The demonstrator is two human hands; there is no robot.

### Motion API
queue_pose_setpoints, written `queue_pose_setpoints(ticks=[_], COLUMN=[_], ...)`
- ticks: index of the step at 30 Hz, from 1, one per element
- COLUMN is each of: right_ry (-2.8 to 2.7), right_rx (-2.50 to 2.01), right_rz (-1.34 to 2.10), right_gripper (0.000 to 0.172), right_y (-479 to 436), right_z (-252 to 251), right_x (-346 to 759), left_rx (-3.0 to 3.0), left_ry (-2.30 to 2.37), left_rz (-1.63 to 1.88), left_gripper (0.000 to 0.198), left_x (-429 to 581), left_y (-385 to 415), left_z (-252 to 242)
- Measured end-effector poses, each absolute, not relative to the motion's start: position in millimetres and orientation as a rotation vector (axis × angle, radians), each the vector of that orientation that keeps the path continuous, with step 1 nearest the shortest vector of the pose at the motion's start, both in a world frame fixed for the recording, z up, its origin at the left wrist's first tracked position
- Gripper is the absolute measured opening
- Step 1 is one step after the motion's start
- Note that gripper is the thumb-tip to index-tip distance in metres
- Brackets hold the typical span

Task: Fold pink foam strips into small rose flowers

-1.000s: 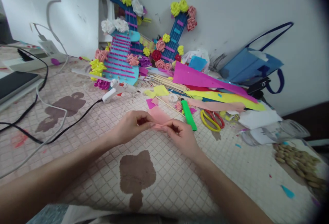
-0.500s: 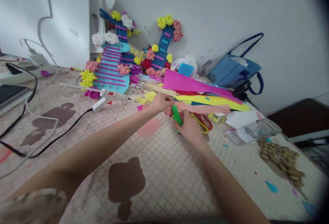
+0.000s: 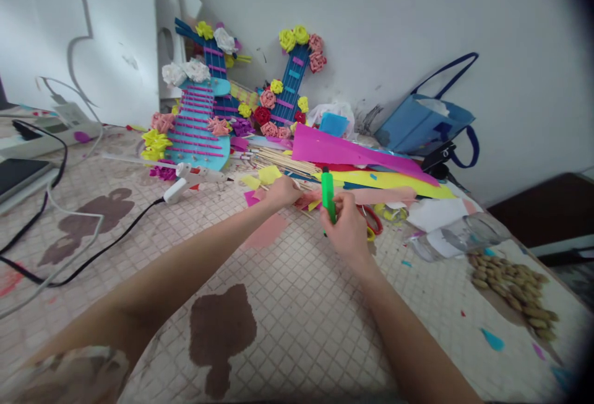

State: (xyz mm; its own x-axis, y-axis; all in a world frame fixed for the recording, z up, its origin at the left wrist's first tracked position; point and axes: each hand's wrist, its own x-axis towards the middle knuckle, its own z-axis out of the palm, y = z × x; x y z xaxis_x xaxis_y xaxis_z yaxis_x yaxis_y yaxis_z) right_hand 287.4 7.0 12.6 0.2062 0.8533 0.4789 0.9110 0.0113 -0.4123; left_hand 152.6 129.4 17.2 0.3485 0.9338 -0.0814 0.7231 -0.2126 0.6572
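My right hand point(image 3: 347, 227) holds a bright green stick-shaped tool point(image 3: 328, 193) with dark ends, upright above the table. Whether it is a marker or a cutter I cannot tell. My left hand point(image 3: 283, 192) reaches into the paper scraps and sticks, its fingers bent together; what they pinch, if anything, is hidden. Yellow paper pieces point(image 3: 269, 174) lie beside that hand, and a pink strip of paper point(image 3: 383, 195) runs behind the right one. Partly covered by my right hand are scissors with red handles point(image 3: 374, 219).
Thin wooden sticks point(image 3: 281, 159) and a magenta sheet point(image 3: 352, 151) lie behind my hands. A glue gun point(image 3: 197, 174) rests at left, its cord crossing the table. Flower-decorated guitar shapes point(image 3: 197, 122) lean at the back. Peanuts point(image 3: 510, 286), a clear container point(image 3: 464, 234) and a blue bag point(image 3: 424, 122) are at right.
The green tool has been raised and turned upright in my right hand. My left hand has drawn away from it, slightly left and down, to the scraps.
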Motion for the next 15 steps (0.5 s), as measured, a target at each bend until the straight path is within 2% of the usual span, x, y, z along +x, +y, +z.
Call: queue_pose_setpoints(ticks=[7,11,15], right_ry=[-1.906,-1.755,-1.657], right_rx=[-1.965,-1.736,-1.494], right_rz=[-0.214,-0.094,0.181], right_gripper=[0.031,0.020,0.011], right_y=[9,0,-15], right_z=[4,12,19], right_x=[279,282,270], left_rx=[2.085,2.121,2.173], left_ry=[1.432,1.438,1.334], left_rz=[0.508,0.618,0.706], left_gripper=[0.022,0.025,0.016], left_x=[143,117,83], left_y=[119,101,69], left_z=[24,29,28])
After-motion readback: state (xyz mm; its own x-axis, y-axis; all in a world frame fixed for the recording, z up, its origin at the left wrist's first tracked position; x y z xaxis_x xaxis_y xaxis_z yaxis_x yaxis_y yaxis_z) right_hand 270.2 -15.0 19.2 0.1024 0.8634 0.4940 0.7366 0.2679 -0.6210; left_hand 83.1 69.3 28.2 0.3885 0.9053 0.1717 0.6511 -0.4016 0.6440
